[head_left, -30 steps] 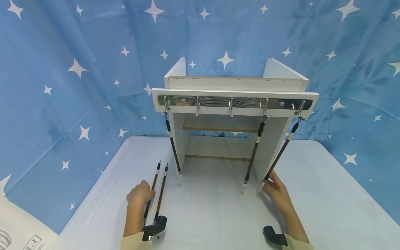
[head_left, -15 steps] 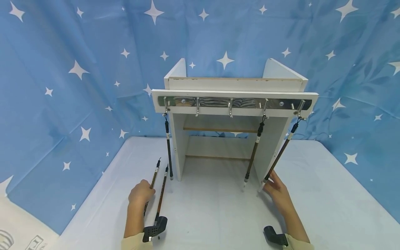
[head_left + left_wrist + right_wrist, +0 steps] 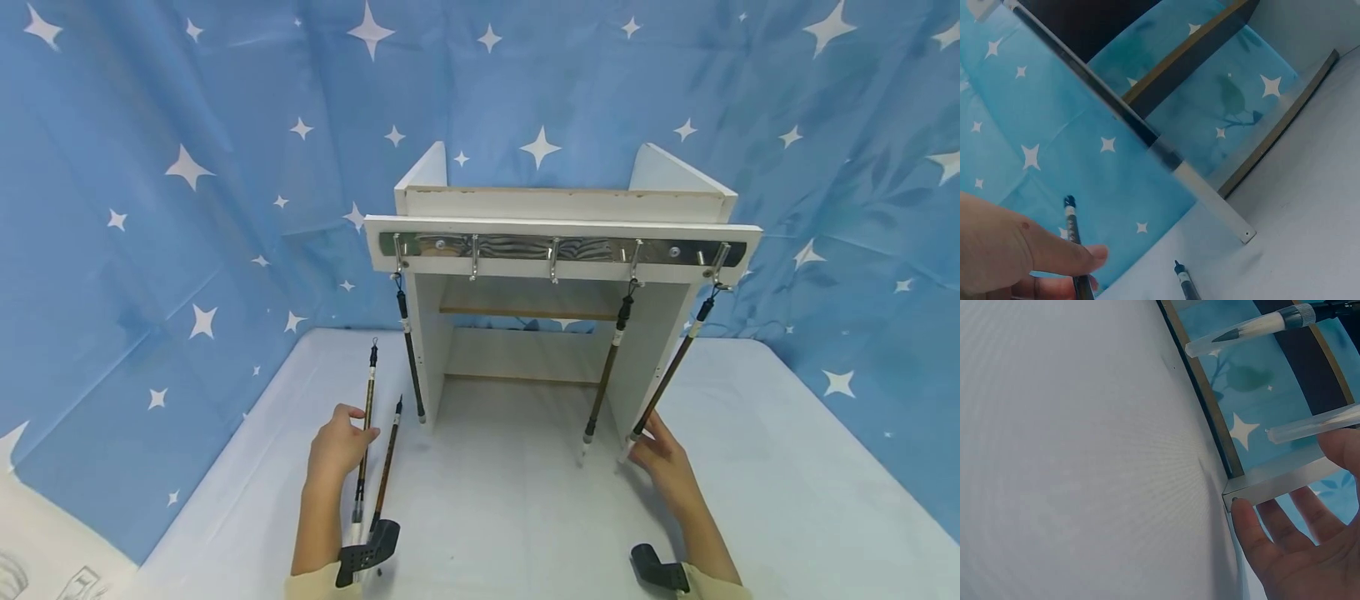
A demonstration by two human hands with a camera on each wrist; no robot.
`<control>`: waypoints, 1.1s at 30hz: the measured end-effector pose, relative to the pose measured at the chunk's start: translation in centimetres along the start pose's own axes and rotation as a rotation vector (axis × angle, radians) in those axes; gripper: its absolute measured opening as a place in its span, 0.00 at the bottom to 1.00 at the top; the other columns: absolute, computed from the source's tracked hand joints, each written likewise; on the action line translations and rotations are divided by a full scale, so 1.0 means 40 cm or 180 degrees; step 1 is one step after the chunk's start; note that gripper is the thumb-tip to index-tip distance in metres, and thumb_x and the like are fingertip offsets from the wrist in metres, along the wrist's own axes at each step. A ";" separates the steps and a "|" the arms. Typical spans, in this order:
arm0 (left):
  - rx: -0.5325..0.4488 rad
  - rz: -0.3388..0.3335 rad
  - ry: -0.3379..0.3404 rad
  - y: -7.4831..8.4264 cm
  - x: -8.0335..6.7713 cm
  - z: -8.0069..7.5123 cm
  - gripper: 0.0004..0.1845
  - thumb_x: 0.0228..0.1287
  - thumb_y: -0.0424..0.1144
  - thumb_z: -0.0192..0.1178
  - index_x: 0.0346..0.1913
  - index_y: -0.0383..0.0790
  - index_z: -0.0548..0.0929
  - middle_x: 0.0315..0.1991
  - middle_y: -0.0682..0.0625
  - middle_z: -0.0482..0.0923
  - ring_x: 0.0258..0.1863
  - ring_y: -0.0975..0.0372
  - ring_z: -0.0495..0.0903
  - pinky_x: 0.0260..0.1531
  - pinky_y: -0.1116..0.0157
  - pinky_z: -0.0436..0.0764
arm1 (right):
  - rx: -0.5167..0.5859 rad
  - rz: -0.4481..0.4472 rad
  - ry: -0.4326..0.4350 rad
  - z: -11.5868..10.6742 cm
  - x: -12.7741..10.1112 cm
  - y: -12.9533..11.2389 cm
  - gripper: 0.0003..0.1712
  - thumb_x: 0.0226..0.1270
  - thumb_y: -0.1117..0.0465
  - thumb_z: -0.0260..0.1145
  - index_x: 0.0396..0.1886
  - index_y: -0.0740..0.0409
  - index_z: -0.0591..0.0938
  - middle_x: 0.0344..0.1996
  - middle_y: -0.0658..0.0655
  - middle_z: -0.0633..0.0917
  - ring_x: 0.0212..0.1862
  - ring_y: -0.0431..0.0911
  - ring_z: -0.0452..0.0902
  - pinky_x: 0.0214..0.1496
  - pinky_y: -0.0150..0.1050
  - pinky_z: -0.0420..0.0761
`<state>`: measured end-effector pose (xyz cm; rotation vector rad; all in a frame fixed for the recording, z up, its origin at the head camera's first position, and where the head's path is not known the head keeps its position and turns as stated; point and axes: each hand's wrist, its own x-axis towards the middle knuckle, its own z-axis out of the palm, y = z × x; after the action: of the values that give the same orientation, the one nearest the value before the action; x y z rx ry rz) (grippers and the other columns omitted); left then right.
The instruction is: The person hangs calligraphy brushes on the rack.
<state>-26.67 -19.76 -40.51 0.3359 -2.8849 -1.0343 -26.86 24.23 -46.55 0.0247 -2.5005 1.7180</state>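
Observation:
A white wooden rack (image 3: 566, 205) stands on the table, with a row of metal hooks along its front bar. My left hand (image 3: 337, 446) pinches a dark-handled calligraphy brush (image 3: 368, 400) between thumb and fingers, its cord loop pointing up and its pale capped end down. Beside it lies a second brush (image 3: 391, 462). My right hand (image 3: 667, 467) grips the lower front of the rack's right side panel (image 3: 1285, 481), thumb on one side and fingers on the other. A hanging brush (image 3: 673, 367) passes close by that thumb, its bristle end in a clear cap.
From the hooks also hang a brush (image 3: 410, 358) at the left end and another brush (image 3: 608, 367) right of centre. Two middle hooks carry nothing. Behind the rack is a blue star-patterned curtain (image 3: 225, 125). A printed white sheet (image 3: 45, 533) lies lower left.
My left hand has lifted its brush and turned it more upright, moving slightly up and right. The left hanging brush has swung back and forth. My right hand stays put.

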 end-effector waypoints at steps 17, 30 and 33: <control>-0.0833 0.1147 0.1740 0.077 -0.044 -0.059 0.29 0.59 0.38 0.61 0.64 0.45 0.65 0.33 0.44 0.77 0.32 0.55 0.78 0.27 0.65 0.78 | -0.0040 0.0027 0.0013 0.005 0.003 0.005 0.39 0.68 0.63 0.52 0.73 0.45 0.44 0.69 0.66 0.55 0.65 0.61 0.60 0.44 0.20 0.74; -0.0969 0.1774 0.1930 0.123 -0.074 -0.056 0.31 0.54 0.32 0.64 0.61 0.38 0.66 0.29 0.44 0.76 0.25 0.59 0.77 0.25 0.81 0.75 | -0.0032 -0.0146 0.0071 0.005 0.000 0.015 0.38 0.68 0.61 0.53 0.72 0.48 0.47 0.67 0.68 0.58 0.44 0.14 0.62 0.43 0.20 0.73; -0.1015 0.1844 0.1904 0.130 -0.078 -0.057 0.31 0.54 0.31 0.64 0.61 0.38 0.66 0.29 0.44 0.76 0.25 0.60 0.76 0.26 0.86 0.72 | -0.0038 -0.0129 0.0072 0.006 0.002 0.014 0.38 0.68 0.61 0.53 0.72 0.49 0.47 0.67 0.68 0.58 0.44 0.14 0.62 0.44 0.20 0.73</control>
<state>-24.27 -16.58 -35.40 -0.1795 -2.0523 -1.0263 -26.99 24.22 -47.16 0.0543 -2.4767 1.6785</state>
